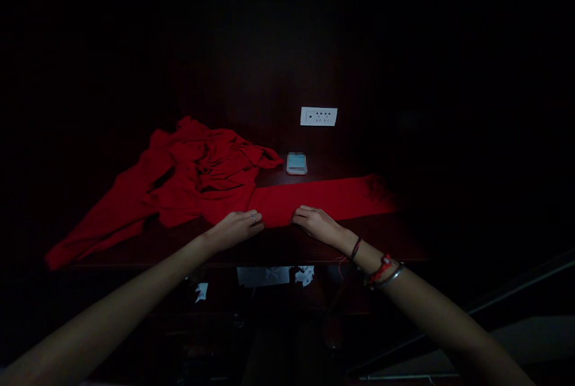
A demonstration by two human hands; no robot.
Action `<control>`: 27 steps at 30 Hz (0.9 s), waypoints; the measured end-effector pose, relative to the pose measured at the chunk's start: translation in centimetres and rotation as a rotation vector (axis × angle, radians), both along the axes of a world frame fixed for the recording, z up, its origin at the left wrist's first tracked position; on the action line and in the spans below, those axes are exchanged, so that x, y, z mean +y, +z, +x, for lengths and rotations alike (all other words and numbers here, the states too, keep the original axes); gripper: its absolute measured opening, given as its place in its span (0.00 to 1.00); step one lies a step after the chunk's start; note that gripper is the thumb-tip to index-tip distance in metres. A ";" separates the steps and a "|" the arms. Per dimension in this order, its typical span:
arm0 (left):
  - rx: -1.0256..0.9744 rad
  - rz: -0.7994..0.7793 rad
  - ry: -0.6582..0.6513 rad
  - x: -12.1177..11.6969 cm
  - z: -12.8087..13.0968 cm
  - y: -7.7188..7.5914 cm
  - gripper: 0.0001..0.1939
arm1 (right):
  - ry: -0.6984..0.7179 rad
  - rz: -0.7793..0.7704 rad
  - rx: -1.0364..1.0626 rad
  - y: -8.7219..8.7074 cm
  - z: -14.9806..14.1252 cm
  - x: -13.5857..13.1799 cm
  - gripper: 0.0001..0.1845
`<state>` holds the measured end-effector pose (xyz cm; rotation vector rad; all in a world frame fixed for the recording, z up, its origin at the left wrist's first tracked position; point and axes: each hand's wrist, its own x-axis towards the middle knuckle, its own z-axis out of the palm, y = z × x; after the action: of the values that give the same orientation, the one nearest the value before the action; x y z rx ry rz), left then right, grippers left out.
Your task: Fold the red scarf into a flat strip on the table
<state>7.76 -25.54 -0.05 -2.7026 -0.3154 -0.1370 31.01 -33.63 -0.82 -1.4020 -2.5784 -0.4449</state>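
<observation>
A large red cloth [327, 197] lies across a dark tabletop. Its left part is bunched into loose folds, with a long piece trailing toward the front left. The right part is a flat strip with a dark pattern near its far end. My left hand [238, 227], with a ring on one finger, has its fingers closed on the strip's near edge. A short way to the right, my right hand [314, 224] pinches the same edge; its fingertips are partly hidden. Bracelets circle the right wrist.
A white wall socket [318, 116] is set in the dark panel behind the table. Below it, a small pale square object [296, 163] rests beyond the cloth. White papers [263, 276] show below the table's front edge. Much of the room is too dark to make out.
</observation>
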 end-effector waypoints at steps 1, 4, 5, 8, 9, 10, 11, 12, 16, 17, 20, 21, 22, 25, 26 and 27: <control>-0.004 -0.017 0.000 0.0 -0.1 0.0 0.11 | 0.016 -0.020 0.022 0.0 0.1 -0.2 0.10; -0.027 -0.155 -0.004 0.3 -0.4 0.8 0.11 | 0.057 -0.064 0.118 0.0 0.3 -0.7 0.12; -0.021 -0.241 -0.019 0.5 -0.4 1.4 0.12 | 0.076 -0.080 0.154 0.1 0.5 -0.8 0.12; 0.109 -0.558 -0.102 1.5 0.3 3.6 0.16 | 0.104 -0.112 0.260 0.6 0.9 -1.0 0.13; 0.155 -0.638 -0.120 1.9 0.8 4.3 0.16 | 0.085 -0.106 0.293 0.8 1.1 -0.8 0.13; 0.159 -0.679 -0.111 2.3 1.6 4.8 0.15 | 0.042 -0.091 0.322 1.0 1.3 -0.6 0.14; 0.108 -0.676 -0.075 2.6 2.5 4.9 0.14 | -0.024 -0.074 0.343 1.0 1.6 -0.4 0.16; 0.024 -0.636 -0.019 2.8 3.4 4.8 0.14 | -0.107 -0.069 0.350 1.0 1.8 -0.1 0.18; -0.170 -0.445 0.246 3.5 6.6 1.5 0.21 | -0.421 -0.249 0.259 0.3 2.9 0.7 0.27; -0.138 -0.450 0.320 3.7 7.0 0.5 0.25 | -0.466 -0.311 0.233 0.0 3.0 0.7 0.29; -0.091 -0.488 0.419 4.5 6.9 -1.7 0.30 | -0.532 -0.432 0.190 -0.3 3.4 0.4 0.33; -0.084 -0.498 0.424 4.8 6.6 -1.9 0.31 | -0.544 -0.456 0.183 -0.3 3.5 0.3 0.35; -0.077 -0.502 0.422 5.0 6.3 -2.0 0.32 | -0.557 -0.471 0.177 -0.2 3.5 0.2 0.37; -0.070 -0.480 0.366 5.2 5.3 -1.6 0.35 | -0.586 -0.487 0.176 0.0 3.7 0.0 0.40; -0.072 -0.466 0.318 5.1 4.9 -1.5 0.35 | -0.590 -0.483 0.180 0.0 3.7 0.0 0.41; -0.076 -0.453 0.262 4.9 4.5 -1.3 0.35 | -0.591 -0.479 0.184 -0.1 3.8 0.0 0.41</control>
<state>12.23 -20.61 -1.39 -3.0672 -0.8044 -0.1004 34.80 -33.63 -0.87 -2.2487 -2.1658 0.2544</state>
